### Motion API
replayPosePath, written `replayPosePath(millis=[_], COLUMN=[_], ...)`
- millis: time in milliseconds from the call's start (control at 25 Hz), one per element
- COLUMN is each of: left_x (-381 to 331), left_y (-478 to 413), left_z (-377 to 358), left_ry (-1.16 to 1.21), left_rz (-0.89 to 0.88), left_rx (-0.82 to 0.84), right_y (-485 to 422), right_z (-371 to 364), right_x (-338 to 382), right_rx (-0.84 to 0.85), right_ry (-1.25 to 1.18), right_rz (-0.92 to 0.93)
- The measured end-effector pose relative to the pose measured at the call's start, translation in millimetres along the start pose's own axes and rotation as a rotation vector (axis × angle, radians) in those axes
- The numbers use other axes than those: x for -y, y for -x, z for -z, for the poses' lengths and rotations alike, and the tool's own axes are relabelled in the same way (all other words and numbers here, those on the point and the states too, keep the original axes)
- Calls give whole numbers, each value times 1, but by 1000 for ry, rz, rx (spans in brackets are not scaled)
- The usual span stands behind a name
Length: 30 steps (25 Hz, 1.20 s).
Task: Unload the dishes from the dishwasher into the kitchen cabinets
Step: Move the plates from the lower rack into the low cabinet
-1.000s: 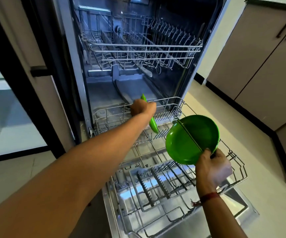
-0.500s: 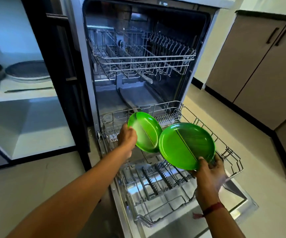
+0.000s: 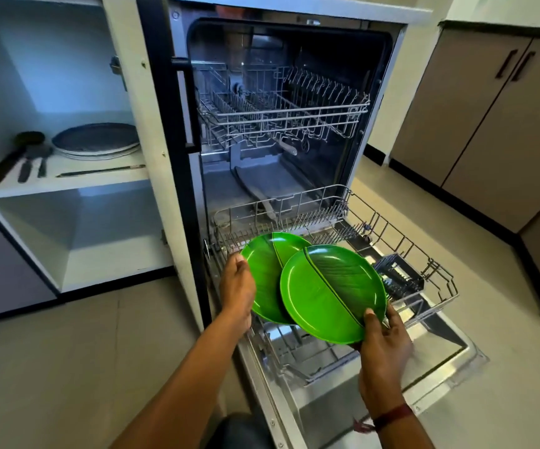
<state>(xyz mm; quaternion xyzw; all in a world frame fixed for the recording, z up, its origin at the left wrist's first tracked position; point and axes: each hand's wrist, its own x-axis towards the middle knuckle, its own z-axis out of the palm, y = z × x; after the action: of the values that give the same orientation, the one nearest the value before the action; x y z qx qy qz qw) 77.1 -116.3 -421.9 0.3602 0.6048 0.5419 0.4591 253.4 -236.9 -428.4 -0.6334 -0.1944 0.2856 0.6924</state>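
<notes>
Head view: left hand [image 3: 237, 286] grips left rim of first green plate [image 3: 263, 277], thumb on face. Right hand [image 3: 383, 348] pinches lower rim of second green plate [image 3: 327, 293], thumb on top. Both plates tilted, above pulled-out lower rack [image 3: 424, 270]; second overlaps first in front, contact unclear. Marking [image 3: 310, 22] on dishwasher [image 3: 388, 102] top edge too small to read. Door [image 3: 440, 367] down flat. Open cabinet [image 3: 122, 92] left of dishwasher, grey plates [image 3: 95, 140] on shelf; bare floor [image 3: 67, 367] before it.

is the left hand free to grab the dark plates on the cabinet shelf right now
Probably not: the left hand grips the rear green plate. The cabinet stands open with nothing before the dark plates, so the path itself looks clear.
</notes>
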Motion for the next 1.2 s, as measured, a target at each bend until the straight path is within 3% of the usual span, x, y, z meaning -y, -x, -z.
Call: replayPosePath(millis=[400,520,720,920,1200], left_x=[27,31,22,13,16], left_y=[49,75,98,105,95], left_z=[59,79,108,140,184], left_ry=[103,239,406,396,387], left_rz=[-25,-2,87,144,199], left_rx=[-1,-9,-58,-74,-47], right_y=[78,98,112,131,158], right_z=[-9,-13,-16,-32,-53], right_x=[-8,-11,-21,-32,-36], right_rx=[93,125,263,358,392], right_ry=[219,289,295,304,285], right_rz=[128,166,116,8,72])
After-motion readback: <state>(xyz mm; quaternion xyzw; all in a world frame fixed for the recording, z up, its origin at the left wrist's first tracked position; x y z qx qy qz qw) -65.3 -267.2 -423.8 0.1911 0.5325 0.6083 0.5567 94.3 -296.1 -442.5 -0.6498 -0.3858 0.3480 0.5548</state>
